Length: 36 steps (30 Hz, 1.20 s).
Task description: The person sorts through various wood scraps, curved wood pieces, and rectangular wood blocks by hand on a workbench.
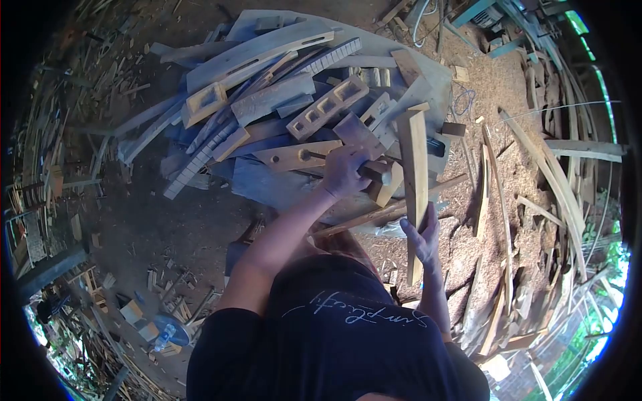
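Note:
My left hand (344, 170) reaches forward into a heap of cut wooden pieces (287, 100) and grips a short wooden block (381, 177) at the heap's near edge. My right hand (422, 235) holds a long pale wooden plank (414, 180) upright, fingers wrapped on its lower part. The plank rises from near my hip to the top of the heap. Many pieces in the heap have rectangular slots cut through them, such as one slotted board (326, 107).
Sawdust (495, 93) covers the ground to the right. Curved wooden strips (555, 187) lie along the right side. Offcuts and a blue plastic bottle (164, 334) lie at the lower left. White cable (421, 20) runs at the top.

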Available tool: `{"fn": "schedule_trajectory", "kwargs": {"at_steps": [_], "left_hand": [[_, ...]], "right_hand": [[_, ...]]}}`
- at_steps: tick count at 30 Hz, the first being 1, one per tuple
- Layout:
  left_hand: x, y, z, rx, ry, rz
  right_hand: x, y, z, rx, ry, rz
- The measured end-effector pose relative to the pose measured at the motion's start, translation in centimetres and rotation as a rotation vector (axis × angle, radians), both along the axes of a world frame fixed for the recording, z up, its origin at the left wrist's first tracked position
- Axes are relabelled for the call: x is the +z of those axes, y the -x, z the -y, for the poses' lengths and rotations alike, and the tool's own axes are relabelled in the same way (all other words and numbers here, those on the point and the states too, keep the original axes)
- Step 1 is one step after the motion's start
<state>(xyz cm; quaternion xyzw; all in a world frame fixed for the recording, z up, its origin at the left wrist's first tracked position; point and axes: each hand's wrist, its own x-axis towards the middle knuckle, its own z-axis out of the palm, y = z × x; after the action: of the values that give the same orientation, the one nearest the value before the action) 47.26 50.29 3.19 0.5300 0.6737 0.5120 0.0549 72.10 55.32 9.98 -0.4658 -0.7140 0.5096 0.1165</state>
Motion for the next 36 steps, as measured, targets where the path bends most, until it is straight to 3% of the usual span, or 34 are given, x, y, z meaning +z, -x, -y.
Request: {"fn": "schedule_trajectory", "kwargs": {"at_steps": [2,4,8,10,11,12,15,16,19,20,22,24,26,28,29,31,32,34,36], "left_hand": [[-0.8,0.3,-0.1,0.022,-0.028,0.040],[-1.9,0.4,-0.3,0.045,-0.055,0.082],[-3.2,0.5,-0.5,0.140,-0.104,0.117],[-3.3,0.4,-0.5,0.144,-0.119,0.103],[-3.3,0.3,-0.5,0.132,-0.103,0.092],[-3.3,0.4,-0.6,0.120,-0.088,0.079],[-3.1,0.3,-0.3,0.095,-0.111,0.083],[-3.2,0.2,-0.2,0.095,-0.105,0.084],[-3.2,0.2,-0.4,0.128,-0.068,0.088],[-3.1,0.2,-0.2,0.110,-0.082,0.065],[-2.9,0.6,-0.5,0.106,-0.105,0.031],[-3.1,0.4,0.0,0.078,-0.062,0.032],[-3.0,0.4,0.1,0.076,-0.061,0.041],[-2.8,0.4,-0.2,0.082,-0.075,0.046],[-2.8,0.3,-0.2,0.080,-0.076,0.043],[-2.0,1.1,-0.3,0.095,-0.078,0.032],[-1.8,1.3,-0.2,0.124,-0.097,0.093],[-1.0,1.5,0.3,0.138,-0.110,0.162],[-0.4,2.6,1.0,0.212,-0.315,0.616]], "right_hand": [[1.5,0.7,0.8,-0.056,0.039,-0.131],[2.9,0.9,1.4,-0.046,-0.091,-0.301],[1.2,1.2,2.9,-0.143,-0.153,-0.464],[1.2,2.9,2.6,0.048,-0.184,-0.210],[-0.7,2.0,1.8,0.160,-0.076,0.117],[0.1,2.2,1.4,0.190,-0.071,0.241],[2.1,3.4,2.6,-0.054,-0.105,-0.356],[1.2,2.1,2.5,-0.042,-0.073,-0.388],[-1.3,2.6,3.2,-0.050,-0.063,-0.339],[-3.7,0.9,1.8,0.146,-0.038,-0.040],[-3.1,1.0,1.5,0.134,-0.197,0.051],[-0.3,1.8,2.5,-0.062,-0.006,-0.250],[-3.3,0.5,2.9,-0.060,-0.100,-0.392],[-3.1,2.1,2.8,0.080,-0.114,-0.157],[-2.1,2.2,2.1,0.164,-0.077,0.081],[-3.0,1.8,1.6,0.085,-0.008,-0.028],[-3.4,1.4,1.8,-0.010,0.075,-0.125],[-1.3,2.6,1.5,0.021,-0.031,-0.209],[-0.8,3.4,1.2,0.021,-0.048,-0.118]]}}
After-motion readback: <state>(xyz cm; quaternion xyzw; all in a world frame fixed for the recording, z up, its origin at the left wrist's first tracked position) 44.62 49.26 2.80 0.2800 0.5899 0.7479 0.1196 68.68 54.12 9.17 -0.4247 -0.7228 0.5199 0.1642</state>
